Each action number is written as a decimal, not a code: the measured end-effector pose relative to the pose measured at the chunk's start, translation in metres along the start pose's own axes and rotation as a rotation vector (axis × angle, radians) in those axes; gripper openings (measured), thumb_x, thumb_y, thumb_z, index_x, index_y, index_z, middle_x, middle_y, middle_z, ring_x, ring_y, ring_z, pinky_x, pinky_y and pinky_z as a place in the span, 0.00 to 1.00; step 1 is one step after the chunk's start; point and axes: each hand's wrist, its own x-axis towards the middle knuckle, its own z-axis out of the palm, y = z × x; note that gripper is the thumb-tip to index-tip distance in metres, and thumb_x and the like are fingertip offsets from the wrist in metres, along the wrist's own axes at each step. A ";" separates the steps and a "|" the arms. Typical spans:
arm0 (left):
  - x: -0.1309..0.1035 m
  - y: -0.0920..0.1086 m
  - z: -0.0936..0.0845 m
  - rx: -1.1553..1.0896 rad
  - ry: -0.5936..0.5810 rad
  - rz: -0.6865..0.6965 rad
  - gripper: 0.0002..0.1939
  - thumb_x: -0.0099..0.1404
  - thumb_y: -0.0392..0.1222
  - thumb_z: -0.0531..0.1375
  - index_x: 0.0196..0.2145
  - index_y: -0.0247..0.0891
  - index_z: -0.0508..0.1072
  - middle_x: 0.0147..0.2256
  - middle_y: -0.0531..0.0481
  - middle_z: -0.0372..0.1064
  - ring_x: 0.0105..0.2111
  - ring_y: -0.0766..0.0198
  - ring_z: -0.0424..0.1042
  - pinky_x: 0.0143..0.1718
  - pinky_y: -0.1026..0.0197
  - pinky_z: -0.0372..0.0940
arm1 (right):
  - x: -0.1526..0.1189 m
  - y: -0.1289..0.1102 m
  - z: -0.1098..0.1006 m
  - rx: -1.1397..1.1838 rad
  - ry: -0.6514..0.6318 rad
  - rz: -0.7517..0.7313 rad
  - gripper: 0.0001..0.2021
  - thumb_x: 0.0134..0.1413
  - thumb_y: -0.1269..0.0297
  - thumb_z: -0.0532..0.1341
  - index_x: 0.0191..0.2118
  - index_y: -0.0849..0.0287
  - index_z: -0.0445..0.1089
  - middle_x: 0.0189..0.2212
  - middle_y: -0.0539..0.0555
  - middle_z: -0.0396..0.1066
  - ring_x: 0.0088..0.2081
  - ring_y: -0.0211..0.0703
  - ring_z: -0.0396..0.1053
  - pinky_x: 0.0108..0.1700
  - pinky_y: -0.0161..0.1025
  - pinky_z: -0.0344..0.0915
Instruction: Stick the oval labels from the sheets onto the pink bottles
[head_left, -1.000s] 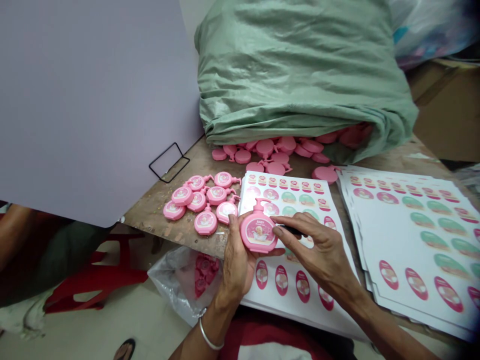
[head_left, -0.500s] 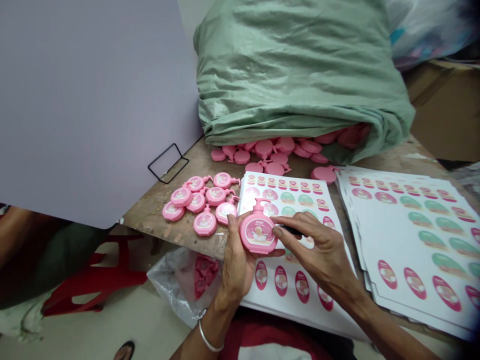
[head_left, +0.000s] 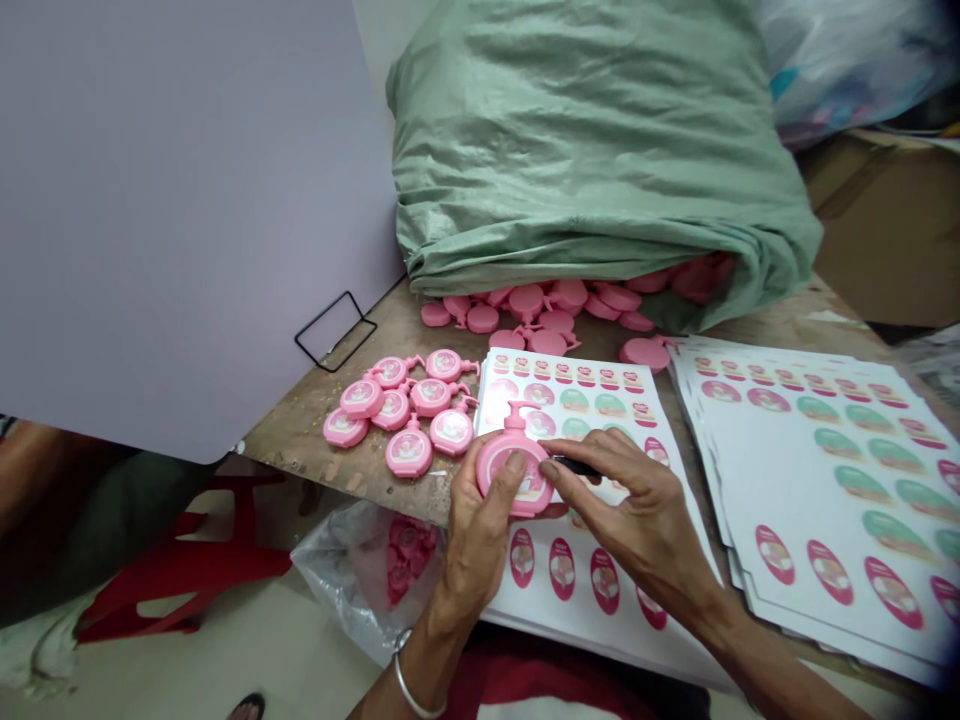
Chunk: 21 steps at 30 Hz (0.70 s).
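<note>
My left hand (head_left: pixel 480 530) grips a pink toy pump bottle (head_left: pixel 516 420) upright, its thumb pressed on the round label on the front. At the bottle's right edge is my right hand (head_left: pixel 630 500), thumb and index fingertips touching it. A slim black tool (head_left: pixel 576 466) is held in those right fingers; its tip is hidden, so I cannot tell its kind. Beneath both hands lies a stack of sticker sheets (head_left: pixel 600 610) with pink and green labels. Several labelled pink bottles (head_left: pixel 409 450) rest in a group to the left.
A green sack (head_left: pixel 600 150) spills unlabelled pink bottles (head_left: pixel 547 342) onto the wooden table (head_left: pixel 300 440). More sticker sheets (head_left: pixel 757 470) lie at right. A grey panel (head_left: pixel 187 220) with a black wire stand (head_left: pixel 335 332) rises at left. Below hang a clear plastic bag (head_left: pixel 345 570) and a red stool (head_left: pixel 187 580).
My left thumb has moved from the bottle's left edge onto its label. The right fingers stay at the right edge with the black tool.
</note>
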 end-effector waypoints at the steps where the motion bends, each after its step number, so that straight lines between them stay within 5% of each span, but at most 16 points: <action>1: 0.000 0.001 0.000 0.033 0.016 0.013 0.20 0.61 0.50 0.62 0.47 0.38 0.72 0.41 0.46 0.74 0.42 0.58 0.74 0.47 0.57 0.68 | 0.000 0.001 -0.001 -0.094 0.023 -0.005 0.11 0.57 0.58 0.61 0.42 0.57 0.75 0.26 0.53 0.71 0.31 0.45 0.66 0.36 0.45 0.62; 4: -0.001 0.002 0.000 0.135 0.073 0.025 0.18 0.63 0.52 0.59 0.46 0.39 0.72 0.42 0.43 0.73 0.44 0.53 0.74 0.44 0.54 0.71 | -0.001 0.001 0.005 -0.250 0.126 0.081 0.24 0.54 0.50 0.63 0.52 0.59 0.70 0.37 0.60 0.73 0.40 0.55 0.69 0.43 0.53 0.63; 7: -0.003 -0.003 -0.002 0.316 0.242 0.089 0.14 0.60 0.49 0.60 0.40 0.41 0.74 0.46 0.40 0.72 0.52 0.47 0.69 0.50 0.51 0.67 | -0.005 -0.009 0.025 -0.016 0.094 0.231 0.39 0.50 0.48 0.64 0.64 0.58 0.53 0.55 0.64 0.64 0.52 0.57 0.66 0.49 0.52 0.66; 11: -0.001 -0.009 -0.009 0.475 0.415 0.170 0.17 0.51 0.52 0.66 0.37 0.41 0.74 0.43 0.40 0.73 0.51 0.46 0.69 0.51 0.49 0.65 | 0.002 0.006 0.045 0.091 0.075 0.312 0.40 0.51 0.47 0.62 0.65 0.59 0.48 0.59 0.64 0.59 0.57 0.56 0.62 0.53 0.51 0.66; 14: 0.014 0.005 -0.027 0.471 0.376 0.157 0.21 0.60 0.60 0.56 0.40 0.40 0.71 0.32 0.47 0.73 0.35 0.54 0.73 0.36 0.54 0.69 | 0.026 0.061 0.018 -0.148 0.050 0.340 0.33 0.54 0.48 0.59 0.60 0.61 0.55 0.54 0.64 0.66 0.54 0.55 0.65 0.53 0.50 0.65; 16: 0.033 0.023 -0.050 0.666 0.503 0.227 0.21 0.62 0.61 0.54 0.37 0.39 0.71 0.27 0.53 0.68 0.28 0.62 0.67 0.31 0.59 0.64 | 0.047 0.107 -0.017 -0.457 -0.032 0.434 0.22 0.59 0.54 0.55 0.55 0.60 0.62 0.51 0.63 0.69 0.50 0.53 0.68 0.50 0.48 0.65; 18: 0.056 0.040 -0.077 0.916 0.623 0.382 0.22 0.63 0.61 0.54 0.30 0.38 0.72 0.22 0.57 0.59 0.26 0.64 0.62 0.31 0.61 0.60 | 0.068 0.146 -0.049 -0.550 -0.059 0.453 0.23 0.55 0.62 0.59 0.55 0.63 0.63 0.51 0.67 0.69 0.52 0.60 0.66 0.49 0.51 0.63; 21: 0.086 0.056 -0.108 1.102 0.512 0.552 0.20 0.63 0.57 0.55 0.33 0.36 0.75 0.25 0.53 0.63 0.30 0.58 0.65 0.37 0.53 0.62 | 0.097 0.186 -0.075 -0.561 -0.209 0.410 0.30 0.41 0.67 0.67 0.55 0.61 0.67 0.46 0.65 0.73 0.47 0.60 0.69 0.43 0.46 0.63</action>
